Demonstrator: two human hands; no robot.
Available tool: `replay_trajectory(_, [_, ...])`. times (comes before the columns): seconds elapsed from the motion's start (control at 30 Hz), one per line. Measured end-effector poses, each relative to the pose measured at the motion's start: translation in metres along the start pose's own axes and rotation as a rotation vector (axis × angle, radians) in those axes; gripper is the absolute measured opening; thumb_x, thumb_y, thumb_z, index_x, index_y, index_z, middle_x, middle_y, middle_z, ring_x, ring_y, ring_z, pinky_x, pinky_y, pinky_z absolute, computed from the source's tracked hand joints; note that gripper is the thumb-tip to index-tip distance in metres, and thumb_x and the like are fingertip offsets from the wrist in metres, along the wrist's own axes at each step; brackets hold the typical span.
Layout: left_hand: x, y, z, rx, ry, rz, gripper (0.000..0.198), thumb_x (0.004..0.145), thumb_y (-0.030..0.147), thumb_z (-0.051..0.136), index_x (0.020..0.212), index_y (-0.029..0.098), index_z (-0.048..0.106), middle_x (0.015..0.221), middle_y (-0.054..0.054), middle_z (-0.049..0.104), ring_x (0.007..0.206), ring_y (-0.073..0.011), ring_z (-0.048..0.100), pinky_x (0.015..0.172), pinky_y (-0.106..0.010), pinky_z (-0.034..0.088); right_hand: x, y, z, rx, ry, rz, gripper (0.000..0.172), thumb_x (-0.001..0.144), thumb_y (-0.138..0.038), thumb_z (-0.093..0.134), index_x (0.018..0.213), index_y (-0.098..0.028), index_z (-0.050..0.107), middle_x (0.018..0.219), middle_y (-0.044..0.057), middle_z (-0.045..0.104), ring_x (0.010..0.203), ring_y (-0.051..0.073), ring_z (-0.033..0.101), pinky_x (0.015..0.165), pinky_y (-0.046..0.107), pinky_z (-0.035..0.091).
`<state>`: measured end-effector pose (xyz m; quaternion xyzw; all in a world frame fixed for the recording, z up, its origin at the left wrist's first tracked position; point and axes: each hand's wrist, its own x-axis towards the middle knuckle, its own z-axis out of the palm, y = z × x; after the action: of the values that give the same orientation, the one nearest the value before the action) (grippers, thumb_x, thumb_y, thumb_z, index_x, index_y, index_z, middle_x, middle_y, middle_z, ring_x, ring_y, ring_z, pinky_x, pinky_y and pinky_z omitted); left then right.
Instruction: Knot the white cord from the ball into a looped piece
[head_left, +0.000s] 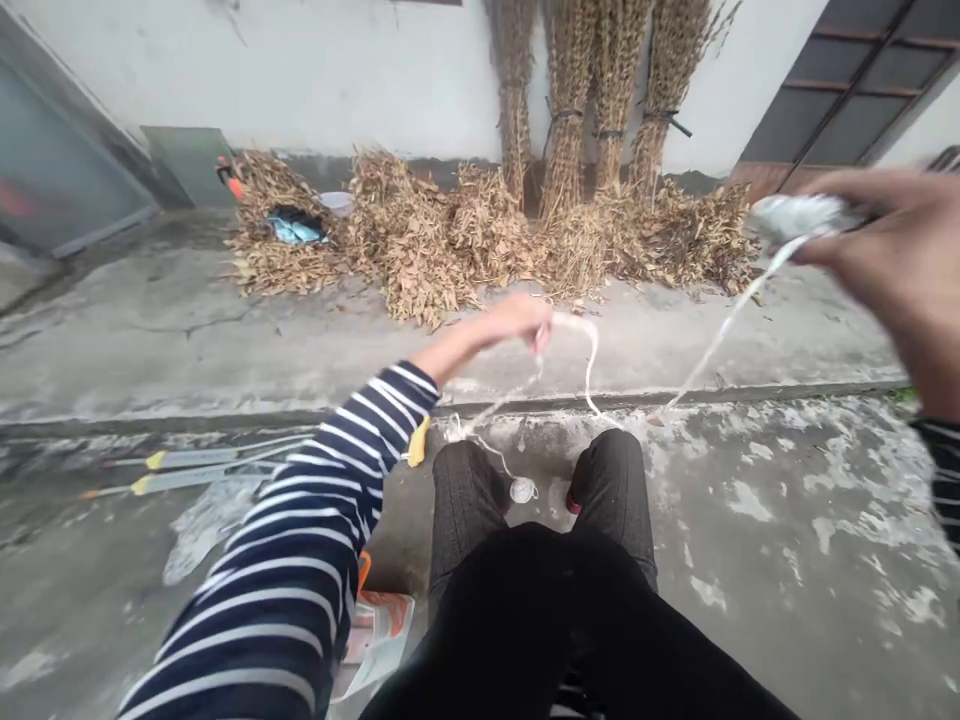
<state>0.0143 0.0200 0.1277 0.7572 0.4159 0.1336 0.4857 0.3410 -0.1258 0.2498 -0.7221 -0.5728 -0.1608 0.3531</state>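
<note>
White cord [705, 355] runs from a white bundle [799, 215] at the upper right down toward my knees. My right hand [900, 250] is closed on that bundle, slightly blurred. In front of my knees my left hand [525, 318] pinches the white cord, with one length looping down to the right and another hanging to the lower left. A small white ball of cord [523, 490] lies on the ground between my feet. By my left knee is a yellow object [418, 442].
Dried plant heaps [427, 235] line the wall, with tied upright bundles [570, 110] behind. Long thin items with yellow parts [184, 459] and clear plastic [214, 520] lie at the left. A bag [379, 635] stands beside my left leg. A low step edge [787, 393] crosses ahead.
</note>
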Motion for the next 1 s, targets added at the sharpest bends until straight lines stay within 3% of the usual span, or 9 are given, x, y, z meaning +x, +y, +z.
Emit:
replay_trajectory(0.1, [0.016, -0.074, 0.042, 0.133, 0.024, -0.093, 0.019, 0.07, 0.009, 0.069, 0.054, 0.017, 0.061, 0.059, -0.006, 0.066, 0.088, -0.0266, 0.073, 0.091, -0.037, 0.055, -0.021, -0.012, 0.029, 0.15, -0.048, -0.052, 0.035, 0.064, -0.014, 0.092, 0.098, -0.017, 0.083, 0.097, 0.008, 0.078, 0.087, 0.018, 0.068, 0.081, 0.034, 0.05])
replay_trajectory(0.23, [0.03, -0.118, 0.068, 0.14, 0.149, -0.116, 0.021, 0.069, 0.005, 0.066, 0.087, 0.014, 0.074, 0.104, -0.014, 0.078, 0.118, -0.032, 0.068, 0.104, -0.039, 0.051, -0.044, -0.014, 0.067, 0.272, -0.124, -0.069, 0.036, 0.06, -0.012, 0.09, 0.094, -0.02, 0.083, 0.096, 0.005, 0.079, 0.086, 0.021, 0.068, 0.077, 0.036, 0.053])
replay_trajectory(0.4, [0.038, -0.073, 0.112, -0.349, 0.127, 0.164, 0.036, 0.087, 0.018, 0.063, 0.121, 0.013, 0.069, 0.136, -0.014, 0.069, 0.121, -0.0221, 0.067, 0.104, -0.034, 0.052, -0.062, -0.026, 0.115, 0.304, -0.216, -0.219, 0.029, 0.069, -0.016, 0.083, 0.097, -0.022, 0.08, 0.098, 0.004, 0.077, 0.089, 0.026, 0.07, 0.079, 0.042, 0.055])
replay_trajectory(0.47, [0.033, -0.048, 0.126, -0.596, 0.063, 0.304, 0.033, 0.085, 0.026, 0.071, 0.116, 0.014, 0.071, 0.123, -0.014, 0.075, 0.115, -0.0212, 0.069, 0.108, -0.036, 0.048, -0.067, -0.034, 0.132, 0.293, -0.217, -0.283, 0.029, 0.072, -0.014, 0.079, 0.1, -0.023, 0.079, 0.101, 0.006, 0.077, 0.094, 0.027, 0.069, 0.084, 0.044, 0.054])
replay_trajectory(0.57, [0.016, -0.027, 0.137, -0.753, 0.07, 0.317, 0.025, 0.084, 0.036, 0.074, 0.092, 0.013, 0.073, 0.089, -0.009, 0.078, 0.092, -0.0182, 0.072, 0.104, -0.036, 0.047, -0.074, -0.039, 0.15, 0.288, -0.205, -0.358, 0.029, 0.075, -0.015, 0.073, 0.103, -0.024, 0.078, 0.106, 0.006, 0.077, 0.1, 0.029, 0.067, 0.091, 0.047, 0.052])
replay_trajectory(0.67, [-0.005, -0.029, 0.137, -0.871, 0.067, 0.25, 0.023, 0.086, 0.038, 0.07, 0.083, 0.015, 0.068, 0.067, -0.003, 0.07, 0.072, -0.0158, 0.069, 0.091, -0.034, 0.051, -0.079, -0.032, 0.16, 0.298, -0.202, -0.369, 0.025, 0.078, -0.018, 0.072, 0.102, -0.024, 0.078, 0.105, 0.007, 0.077, 0.098, 0.029, 0.067, 0.091, 0.048, 0.051])
replay_trajectory(0.77, [-0.028, -0.042, 0.128, -0.903, -0.068, 0.187, 0.023, 0.086, 0.038, 0.068, 0.082, 0.016, 0.066, 0.06, -0.002, 0.066, 0.065, -0.0166, 0.067, 0.081, -0.033, 0.051, -0.084, -0.022, 0.168, 0.311, -0.207, -0.337, 0.02, 0.079, -0.021, 0.073, 0.098, -0.023, 0.078, 0.1, 0.007, 0.078, 0.094, 0.029, 0.067, 0.088, 0.048, 0.053])
replay_trajectory(0.9, [-0.059, -0.057, 0.109, -0.9, -0.29, 0.167, 0.027, 0.086, 0.039, 0.069, 0.074, 0.015, 0.065, 0.058, -0.004, 0.065, 0.066, -0.0188, 0.069, 0.09, -0.038, 0.052, -0.093, -0.012, 0.18, 0.35, -0.216, -0.325, 0.02, 0.08, -0.023, 0.074, 0.1, -0.022, 0.078, 0.103, 0.009, 0.076, 0.099, 0.03, 0.067, 0.093, 0.05, 0.053])
replay_trajectory(1.0, [-0.074, -0.055, 0.094, -0.99, -0.25, 0.223, 0.03, 0.089, 0.039, 0.067, 0.07, 0.016, 0.063, 0.055, -0.003, 0.062, 0.064, -0.0191, 0.068, 0.096, -0.043, 0.054, -0.106, -0.014, 0.192, 0.41, -0.27, -0.263, 0.024, 0.079, -0.026, 0.077, 0.102, -0.021, 0.078, 0.111, 0.011, 0.071, 0.102, 0.029, 0.066, 0.086, 0.045, 0.055])
